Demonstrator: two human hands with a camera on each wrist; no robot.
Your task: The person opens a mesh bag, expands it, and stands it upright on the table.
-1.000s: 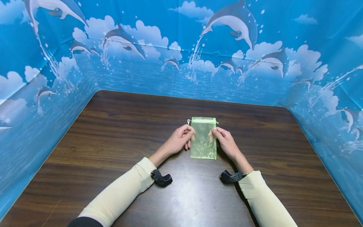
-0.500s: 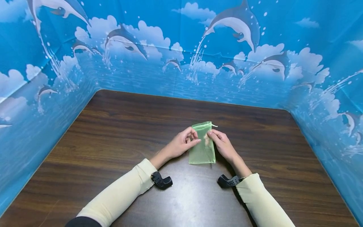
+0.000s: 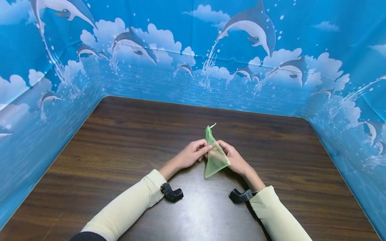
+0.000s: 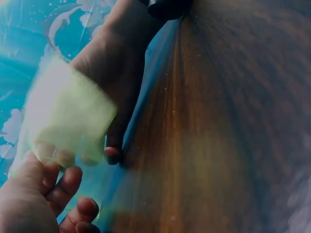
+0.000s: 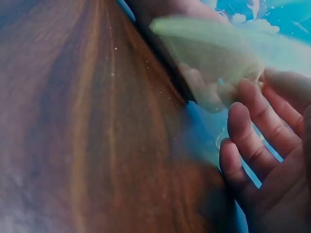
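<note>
A left hand (image 3: 192,153) is pinching a green organza drawstring bag (image 3: 216,163), now twisting over the bench (image 3: 135,134) rather than facing up flat, suggesting a person is turning it; the right hand (image 3: 237,160), partly veiled by sheer fabric, is pinching too, a dolphin-print backdrop (image 3: 169,83) standing beyond.

Sheer pale-green fabric pouch (image 3: 214,163), its thin cord (image 3: 213,125) white at twelve o'clock; dark-brown, streaked wooden tabletop (image 3: 135,144); blue fabric backdrop (image 3: 169,88) patterned with grey-and-white dolphins (image 3: 261,21).

No readable text, labels, brands, numbers or signs anywhere.
</note>
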